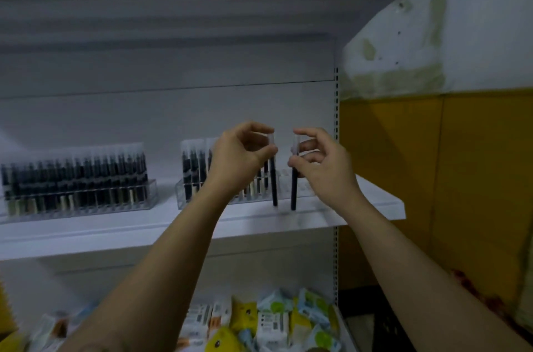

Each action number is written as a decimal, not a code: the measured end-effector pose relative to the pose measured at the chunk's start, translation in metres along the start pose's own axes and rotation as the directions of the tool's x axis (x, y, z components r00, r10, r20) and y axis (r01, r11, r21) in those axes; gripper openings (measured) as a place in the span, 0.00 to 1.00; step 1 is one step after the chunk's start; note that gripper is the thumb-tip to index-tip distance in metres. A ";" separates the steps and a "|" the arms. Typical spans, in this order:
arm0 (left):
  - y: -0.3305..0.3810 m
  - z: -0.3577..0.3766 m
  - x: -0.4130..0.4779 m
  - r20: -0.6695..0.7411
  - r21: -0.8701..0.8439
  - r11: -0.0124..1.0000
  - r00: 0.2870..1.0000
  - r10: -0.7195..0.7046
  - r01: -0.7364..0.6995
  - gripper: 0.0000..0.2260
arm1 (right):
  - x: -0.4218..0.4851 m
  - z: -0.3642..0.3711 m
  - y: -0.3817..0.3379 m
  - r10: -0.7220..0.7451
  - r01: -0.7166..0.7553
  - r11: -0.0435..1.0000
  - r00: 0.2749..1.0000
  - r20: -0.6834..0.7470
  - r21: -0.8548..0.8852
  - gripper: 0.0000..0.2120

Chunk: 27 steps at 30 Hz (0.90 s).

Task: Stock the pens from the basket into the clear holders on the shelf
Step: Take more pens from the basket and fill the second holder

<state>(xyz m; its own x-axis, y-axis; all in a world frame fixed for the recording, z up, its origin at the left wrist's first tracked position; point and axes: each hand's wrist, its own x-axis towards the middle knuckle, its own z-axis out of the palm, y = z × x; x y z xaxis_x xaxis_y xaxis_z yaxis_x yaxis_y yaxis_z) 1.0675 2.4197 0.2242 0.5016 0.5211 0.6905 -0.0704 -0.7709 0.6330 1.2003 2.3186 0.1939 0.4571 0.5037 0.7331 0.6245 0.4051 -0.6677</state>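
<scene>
Pens (274, 184) upright, left hand (239, 155) pinching one, right hand (326, 167) pinching another, before holder (182, 193)

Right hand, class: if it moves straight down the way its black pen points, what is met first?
Likely the empty right end of the clear plastic pen holder; depth is unclear, so the black pen might reach the white shelf instead.
</scene>
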 end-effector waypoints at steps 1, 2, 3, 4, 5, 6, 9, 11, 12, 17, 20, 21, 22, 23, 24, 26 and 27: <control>0.001 0.003 0.005 -0.003 -0.002 1.000 1.000 0.004 -0.004 0.11 | 0.006 -0.003 0.002 -0.006 0.006 1.000 1.000 -0.003 -0.002 0.20; 0.002 0.006 0.010 -0.007 -0.004 1.000 1.000 0.007 -0.007 0.11 | 0.013 -0.005 0.004 -0.012 0.012 1.000 1.000 -0.006 -0.007 0.20; 0.002 0.008 0.016 -0.010 -0.003 1.000 1.000 0.010 -0.010 0.11 | 0.019 -0.007 0.007 -0.018 0.018 1.000 1.000 -0.011 -0.013 0.20; 0.002 0.011 0.021 -0.015 0.008 1.000 1.000 0.014 -0.014 0.10 | 0.026 -0.008 0.010 -0.023 0.022 1.000 1.000 -0.018 -0.017 0.20; 0.001 0.014 0.026 -0.020 0.029 0.999 0.999 0.025 -0.024 0.10 | 0.033 -0.009 0.013 -0.025 0.025 1.000 0.999 -0.023 -0.018 0.20; -0.002 0.016 0.032 -0.023 0.058 0.998 0.999 0.040 -0.039 0.10 | 0.039 -0.009 0.016 -0.024 0.023 1.000 0.999 -0.027 -0.017 0.20; -0.008 0.022 0.047 -0.022 0.139 0.987 0.996 0.082 -0.078 0.09 | 0.059 -0.005 0.027 -0.012 0.012 1.000 1.000 -0.024 -0.014 0.20; -0.013 0.023 0.057 -0.044 0.158 0.984 0.994 0.096 -0.088 0.09 | 0.070 -0.001 0.033 -0.010 0.010 1.000 1.000 -0.012 -0.011 0.19; -0.015 0.023 0.061 -0.057 0.159 0.983 0.993 0.100 -0.089 0.09 | 0.076 0.002 0.036 -0.012 0.012 1.000 1.000 -0.009 -0.010 0.19; -0.029 0.019 0.082 -0.091 0.171 0.982 0.992 0.090 -0.073 0.08 | 0.095 0.017 0.046 -0.013 0.013 1.000 1.000 -0.019 0.003 0.19; -0.035 0.018 0.091 -0.094 0.197 0.977 0.990 0.103 -0.082 0.08 | 0.104 0.026 0.051 -0.007 0.007 1.000 1.000 -0.007 0.002 0.19; -0.037 0.018 0.094 -0.085 0.218 0.972 0.990 0.109 -0.088 0.08 | 0.106 0.028 0.053 -0.004 0.004 1.000 1.000 -0.006 0.003 0.19; -0.039 0.018 0.096 -0.075 0.237 0.967 0.991 0.111 -0.090 0.09 | 0.107 0.030 0.055 0.001 -0.001 1.000 1.000 -0.007 0.005 0.18; -0.041 0.018 0.098 -0.068 0.248 0.965 0.992 0.107 -0.087 0.09 | 0.108 0.032 0.057 0.004 -0.004 1.000 1.000 -0.005 0.004 0.18; -0.042 0.018 0.099 -0.063 0.249 0.965 0.993 0.099 -0.081 0.08 | 0.109 0.034 0.059 0.005 -0.005 1.000 1.000 -0.001 -0.001 0.18; -0.046 0.018 0.102 -0.048 0.241 0.968 0.996 0.079 -0.065 0.08 | 0.110 0.036 0.063 0.007 -0.007 1.000 1.000 0.001 -0.011 0.18; -0.048 0.017 0.103 -0.036 0.244 0.968 0.997 0.071 -0.060 0.08 | 0.111 0.037 0.064 0.010 -0.010 1.000 1.000 -0.001 -0.012 0.18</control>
<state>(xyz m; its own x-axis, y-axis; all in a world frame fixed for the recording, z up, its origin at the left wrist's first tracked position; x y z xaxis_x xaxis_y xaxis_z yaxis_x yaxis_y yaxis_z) 1.1375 2.5042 0.2584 0.4637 0.4777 0.7462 0.1122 -0.8671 0.4853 1.2679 2.4284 0.2280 0.4642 0.5067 0.7265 0.6271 0.3912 -0.6736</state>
